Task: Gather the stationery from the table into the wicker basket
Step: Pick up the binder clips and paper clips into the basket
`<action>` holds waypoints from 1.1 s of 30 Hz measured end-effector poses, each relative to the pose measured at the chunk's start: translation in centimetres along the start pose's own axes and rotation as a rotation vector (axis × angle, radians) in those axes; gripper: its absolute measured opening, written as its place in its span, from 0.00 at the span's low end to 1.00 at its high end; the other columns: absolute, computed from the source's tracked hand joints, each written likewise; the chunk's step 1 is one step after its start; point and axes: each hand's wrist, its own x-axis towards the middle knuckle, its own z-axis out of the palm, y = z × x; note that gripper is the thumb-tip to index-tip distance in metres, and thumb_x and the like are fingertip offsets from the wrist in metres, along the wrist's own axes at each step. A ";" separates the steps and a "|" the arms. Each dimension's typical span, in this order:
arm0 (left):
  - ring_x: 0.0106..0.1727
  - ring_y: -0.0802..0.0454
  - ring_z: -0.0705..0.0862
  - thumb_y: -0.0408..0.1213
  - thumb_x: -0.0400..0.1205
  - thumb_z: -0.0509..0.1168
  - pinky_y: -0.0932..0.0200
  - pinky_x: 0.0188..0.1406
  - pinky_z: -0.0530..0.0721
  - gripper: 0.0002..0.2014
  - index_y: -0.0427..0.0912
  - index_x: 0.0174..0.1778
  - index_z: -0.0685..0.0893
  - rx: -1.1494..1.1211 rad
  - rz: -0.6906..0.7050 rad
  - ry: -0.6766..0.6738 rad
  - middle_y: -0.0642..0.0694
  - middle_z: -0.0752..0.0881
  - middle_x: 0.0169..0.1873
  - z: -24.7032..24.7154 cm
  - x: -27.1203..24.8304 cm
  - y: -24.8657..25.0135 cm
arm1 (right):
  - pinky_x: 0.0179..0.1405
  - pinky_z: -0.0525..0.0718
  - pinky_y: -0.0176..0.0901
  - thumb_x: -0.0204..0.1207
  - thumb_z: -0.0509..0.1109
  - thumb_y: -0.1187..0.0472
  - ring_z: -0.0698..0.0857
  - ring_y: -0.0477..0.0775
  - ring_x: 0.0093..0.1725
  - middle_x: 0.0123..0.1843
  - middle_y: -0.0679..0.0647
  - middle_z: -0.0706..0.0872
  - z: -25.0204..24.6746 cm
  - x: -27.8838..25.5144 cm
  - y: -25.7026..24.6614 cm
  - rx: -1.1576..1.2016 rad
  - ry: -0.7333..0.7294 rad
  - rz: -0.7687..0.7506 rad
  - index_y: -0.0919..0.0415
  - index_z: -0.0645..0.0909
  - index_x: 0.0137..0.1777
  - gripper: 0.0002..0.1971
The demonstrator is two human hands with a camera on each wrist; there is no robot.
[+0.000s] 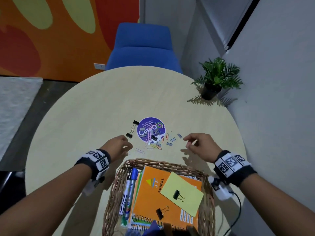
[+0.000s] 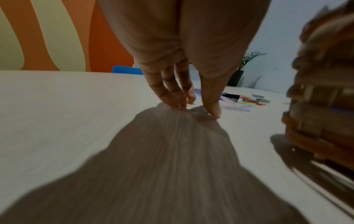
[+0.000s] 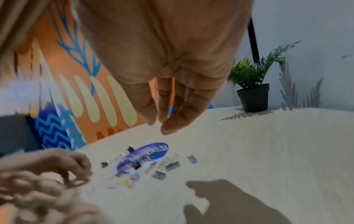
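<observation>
A wicker basket (image 1: 153,161) stands at the near edge of the round table (image 1: 85,108). It holds an orange spiral notebook (image 1: 150,196), a yellow card (image 1: 185,186), markers (image 1: 130,186) and two black binder clips. Beyond it lie coloured paper clips (image 1: 158,147), staple strips (image 1: 169,143) and black binder clips (image 1: 129,134) on and around a purple round sticker (image 1: 144,132). My left hand (image 1: 128,147) (image 2: 199,110) touches the tabletop with thumb and fingertips beside a clear paper clip (image 1: 139,150); nothing shows between them. My right hand (image 1: 186,142) (image 3: 157,125) hovers empty, fingers loosely bent, right of the staple strips.
A potted plant (image 1: 216,79) stands at the table's far right by the grey wall. A blue chair (image 1: 141,48) sits behind the table. A black cable (image 1: 238,210) hangs from my right wrist past the basket (image 2: 321,106).
</observation>
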 end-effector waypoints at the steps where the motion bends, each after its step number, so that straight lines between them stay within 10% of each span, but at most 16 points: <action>1: 0.54 0.49 0.83 0.38 0.76 0.71 0.64 0.51 0.73 0.09 0.47 0.51 0.89 0.005 0.012 0.018 0.48 0.81 0.56 0.5 0.2 0.0 | 0.34 0.78 0.27 0.78 0.70 0.66 0.82 0.38 0.30 0.45 0.51 0.87 0.1 1.1 0.2 -0.057 0.005 0.018 0.58 0.86 0.59 0.11; 8: 0.49 0.44 0.87 0.30 0.75 0.70 0.63 0.49 0.77 0.07 0.40 0.45 0.92 -0.072 0.005 0.135 0.44 0.88 0.48 2.6 -0.4 -0.5 | 0.64 0.80 0.48 0.77 0.71 0.64 0.82 0.61 0.67 0.68 0.60 0.84 2.1 8.2 1.2 -0.464 -0.141 0.085 0.55 0.76 0.75 0.25; 13: 0.44 0.42 0.85 0.27 0.77 0.64 0.60 0.43 0.77 0.07 0.37 0.43 0.88 -0.095 -0.121 0.175 0.40 0.84 0.48 3.3 -1.6 -0.6 | 0.48 0.86 0.51 0.71 0.72 0.68 0.87 0.66 0.49 0.50 0.60 0.86 3.1 10.4 0.3 -0.649 -0.207 0.070 0.61 0.86 0.51 0.09; 19: 0.40 0.46 0.85 0.34 0.79 0.66 0.56 0.42 0.81 0.05 0.43 0.37 0.81 -0.243 -0.275 0.117 0.46 0.88 0.38 -0.1 -5.1 -1.3 | 0.46 0.90 0.50 0.68 0.74 0.66 0.89 0.65 0.45 0.47 0.61 0.88 4.4 10.8 -0.3 -0.703 -0.157 0.072 0.62 0.84 0.48 0.08; 25: 0.29 0.62 0.80 0.37 0.79 0.67 0.72 0.31 0.72 0.04 0.48 0.38 0.83 -0.269 -0.007 0.218 0.55 0.85 0.28 -3.4 -9.5 5.8 | 0.40 0.88 0.46 0.64 0.72 0.65 0.87 0.57 0.39 0.42 0.52 0.89 3.2 10.1 0.6 -0.538 -0.112 0.086 0.52 0.80 0.39 0.08; 33: 0.51 0.55 0.87 0.43 0.83 0.60 0.61 0.50 0.82 0.10 0.53 0.55 0.86 -0.218 0.108 0.156 0.56 0.90 0.51 -2.2 -10.2 9.7 | 0.44 0.82 0.39 0.72 0.70 0.70 0.83 0.48 0.38 0.42 0.53 0.88 -0.3 4.1 -1.9 -0.243 -0.151 -0.017 0.55 0.84 0.38 0.08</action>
